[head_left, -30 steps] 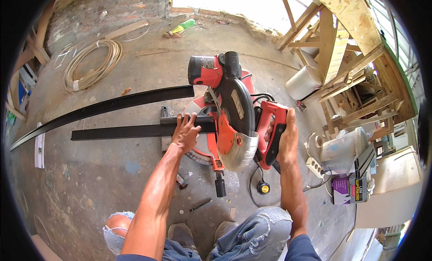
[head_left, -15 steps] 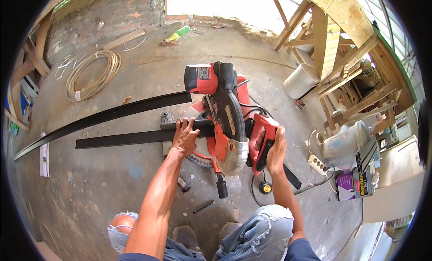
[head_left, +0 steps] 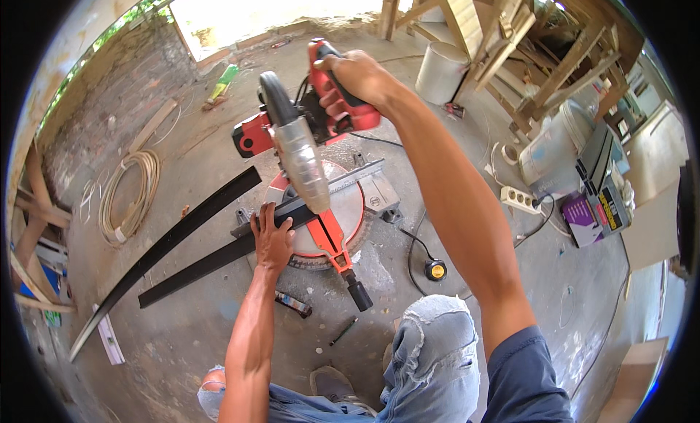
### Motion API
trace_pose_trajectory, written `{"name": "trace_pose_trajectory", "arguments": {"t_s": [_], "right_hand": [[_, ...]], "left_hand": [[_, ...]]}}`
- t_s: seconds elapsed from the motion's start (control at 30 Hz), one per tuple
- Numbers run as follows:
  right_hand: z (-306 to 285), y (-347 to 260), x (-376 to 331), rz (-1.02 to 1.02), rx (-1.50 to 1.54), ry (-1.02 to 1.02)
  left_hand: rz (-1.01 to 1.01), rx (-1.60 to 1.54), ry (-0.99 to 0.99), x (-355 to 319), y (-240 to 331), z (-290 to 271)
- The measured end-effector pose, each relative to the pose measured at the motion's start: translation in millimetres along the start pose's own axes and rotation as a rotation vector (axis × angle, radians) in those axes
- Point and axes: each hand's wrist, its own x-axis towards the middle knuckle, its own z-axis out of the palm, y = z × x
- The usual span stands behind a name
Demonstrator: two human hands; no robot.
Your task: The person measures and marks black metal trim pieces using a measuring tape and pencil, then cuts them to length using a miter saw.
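The right hand [head_left: 350,76] has a full, closed grip on the red handle [head_left: 343,109] of the mitre saw [head_left: 306,160], fingers wrapped right round it. A second ago that hand lay low beside the saw's motor housing, and half a second ago it was still down near the base; now it is up on the handle, and the saw head stands raised, with the blade guard [head_left: 299,160] tilted above the turntable [head_left: 343,211]. So the hand has shifted from resting on the machine to holding the part that swings the head.

The left hand [head_left: 271,241] presses flat, fingers spread, on the dark strip [head_left: 219,255], pinning it against the fence; it grasps nothing, and it has stayed in place through all three views. The strip lies across the saw bed and runs out to the person's left over the concrete floor [head_left: 182,328]. A second, longer dark strip [head_left: 160,255] lies just beside it, apart from the hand.

The blade itself is hidden behind the guard, so I cannot tell whether it is turning, nor where it would meet the strip. The trigger sits under the fingers and cannot be seen. The strips' far ends bend with the lens. A tape measure [head_left: 435,270] lies on the floor near the saw's cord.
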Motion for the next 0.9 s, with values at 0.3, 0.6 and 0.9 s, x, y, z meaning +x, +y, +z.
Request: {"name": "trace_pose_trajectory", "arguments": {"t_s": [0.3, 0.6, 0.9], "right_hand": [[-5, 3, 16, -0.014, 0.159, -0.043], [-3, 18, 7, -0.084, 0.218, 0.008], [-38, 240, -167, -0.08, -0.051, 0.529]], "left_hand": [[-0.031, 0.039, -0.048, -1, 4, -6], [-0.035, 0.086, 0.127, -18, 4, -38], [-1.804, -0.748, 0.644, -111, -177, -31]]}}
